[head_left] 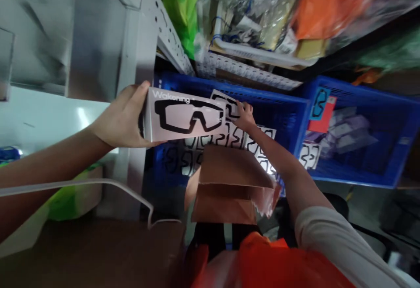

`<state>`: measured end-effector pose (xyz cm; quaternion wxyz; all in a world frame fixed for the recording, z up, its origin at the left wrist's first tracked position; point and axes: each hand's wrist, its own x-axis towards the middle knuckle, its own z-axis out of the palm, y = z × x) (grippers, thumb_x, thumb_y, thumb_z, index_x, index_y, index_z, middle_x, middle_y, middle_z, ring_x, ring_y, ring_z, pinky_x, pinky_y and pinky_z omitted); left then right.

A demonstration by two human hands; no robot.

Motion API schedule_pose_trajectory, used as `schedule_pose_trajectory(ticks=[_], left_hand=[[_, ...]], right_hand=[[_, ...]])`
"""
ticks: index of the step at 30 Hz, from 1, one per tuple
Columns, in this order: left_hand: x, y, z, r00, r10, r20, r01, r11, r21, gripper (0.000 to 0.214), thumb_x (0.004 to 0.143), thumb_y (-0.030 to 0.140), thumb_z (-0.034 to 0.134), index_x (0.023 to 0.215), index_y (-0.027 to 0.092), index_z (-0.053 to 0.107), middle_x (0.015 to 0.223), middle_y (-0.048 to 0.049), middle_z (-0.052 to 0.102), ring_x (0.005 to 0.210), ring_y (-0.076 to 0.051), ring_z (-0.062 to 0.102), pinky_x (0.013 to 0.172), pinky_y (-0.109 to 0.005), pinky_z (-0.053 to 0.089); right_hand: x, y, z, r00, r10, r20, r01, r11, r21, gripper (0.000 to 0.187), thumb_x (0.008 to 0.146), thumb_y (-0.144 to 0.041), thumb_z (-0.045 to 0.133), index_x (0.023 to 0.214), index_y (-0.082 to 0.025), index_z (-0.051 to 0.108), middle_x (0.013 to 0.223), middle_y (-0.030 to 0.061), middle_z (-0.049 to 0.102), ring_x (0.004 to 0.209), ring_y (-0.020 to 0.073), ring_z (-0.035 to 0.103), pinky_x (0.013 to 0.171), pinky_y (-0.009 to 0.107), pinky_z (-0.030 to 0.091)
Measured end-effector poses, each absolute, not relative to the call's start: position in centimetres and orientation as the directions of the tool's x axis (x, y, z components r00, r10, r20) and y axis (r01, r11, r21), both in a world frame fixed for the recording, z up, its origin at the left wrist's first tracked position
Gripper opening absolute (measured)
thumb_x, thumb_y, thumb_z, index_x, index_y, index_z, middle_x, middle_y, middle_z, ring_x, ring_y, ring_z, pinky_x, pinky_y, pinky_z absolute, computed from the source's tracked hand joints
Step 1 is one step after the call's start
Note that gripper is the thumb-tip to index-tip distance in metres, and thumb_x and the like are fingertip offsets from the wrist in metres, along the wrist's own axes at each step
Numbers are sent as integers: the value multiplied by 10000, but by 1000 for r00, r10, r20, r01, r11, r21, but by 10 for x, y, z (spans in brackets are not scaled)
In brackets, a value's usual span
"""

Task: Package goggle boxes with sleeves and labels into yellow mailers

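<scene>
My left hand (126, 115) is wrapped round the end of a white glasses box (188, 133) printed "Wakening" with a picture of black wraparound glasses. It is held up above the blue crate (275, 100). My right hand (243, 115) reaches into that crate, its fingers on the edge of a second glasses box (218, 94), which is partly hidden behind the first. Below the hands, several more glasses boxes (236, 137) stand in rows in the crate. An open brown cardboard box (229, 165) is in front of them and hides part of the rows.
To the right, another blue crate (367, 170) holds wrapped packets (348, 133) and a red and blue box (323, 109). Above runs a shelf with a white tray (262, 52) and plastic bags. A white metal post (134, 52) and a white cable (108, 181) are at left.
</scene>
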<state>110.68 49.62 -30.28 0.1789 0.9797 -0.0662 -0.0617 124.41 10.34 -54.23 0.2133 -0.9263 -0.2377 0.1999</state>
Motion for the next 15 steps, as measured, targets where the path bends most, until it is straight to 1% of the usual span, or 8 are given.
schedule_pose_trajectory(ticks=[2, 4, 5, 8, 11, 13, 15], left_hand=[[1108, 496, -305, 980, -172, -101, -131, -937, 324, 1650, 406, 1118, 392, 1504, -103, 230, 1412, -275, 438, 1343, -479, 458, 1161, -596, 381], [1109, 493, -306, 981, -167, -98, -131, -945, 300, 1665, 431, 1130, 304, 1495, -148, 225, 1420, -308, 424, 1343, -479, 456, 1159, -591, 381], [1110, 491, -305, 981, -170, -95, -136, -947, 291, 1658, 450, 1128, 274, 1499, -155, 227, 1417, -310, 429, 1340, -471, 462, 1158, -584, 385], [1117, 481, -293, 977, -196, -84, -167, -949, 267, 1578, 536, 1103, 225, 1543, -111, 244, 1373, -255, 480, 1315, -417, 500, 1148, -553, 407], [1121, 461, -259, 971, -238, -22, -224, -937, 270, 1517, 590, 1084, 223, 1561, -80, 264, 1318, -202, 502, 1294, -375, 519, 1156, -521, 409], [1115, 440, -224, 971, -231, 54, -236, -919, 315, 1513, 583, 1089, 255, 1567, -59, 268, 1338, -180, 476, 1312, -364, 501, 1177, -507, 388], [1094, 416, -186, 981, -143, 134, -184, -904, 385, 1447, 624, 1073, 278, 1578, -15, 276, 1375, -153, 449, 1335, -345, 483, 1194, -493, 369]], right_hand=[[1236, 38, -507, 860, 442, -254, 299, -841, -451, 1028, 722, -434, 819, 1585, -148, 337, 1499, 213, 318, 1404, 380, 291, 1208, 609, 294], [1217, -24, -463, 916, 360, -178, 243, -850, -468, 1040, 715, -504, 810, 1569, -131, 349, 1464, 214, 348, 1391, 369, 338, 1199, 590, 332], [1204, -52, -439, 942, 312, -122, 215, -843, -492, 1042, 716, -537, 799, 1562, -127, 351, 1453, 213, 357, 1384, 362, 363, 1189, 574, 361], [1152, -118, -362, 985, 164, 47, 162, -817, -554, 1047, 715, -612, 772, 1557, -165, 339, 1426, 194, 388, 1357, 346, 433, 1144, 559, 425], [1095, -158, -288, 983, 41, 180, 143, -788, -599, 1066, 696, -613, 793, 1559, -204, 319, 1436, 183, 395, 1372, 355, 450, 1140, 573, 425], [1061, -173, -243, 978, -25, 208, 119, -749, -651, 1114, 674, -599, 818, 1572, -213, 284, 1482, 191, 362, 1403, 358, 436, 1150, 572, 416], [1035, -182, -204, 978, -83, 193, 85, -684, -725, 1165, 661, -605, 823, 1588, -210, 239, 1522, 202, 332, 1433, 358, 418, 1161, 572, 406]])
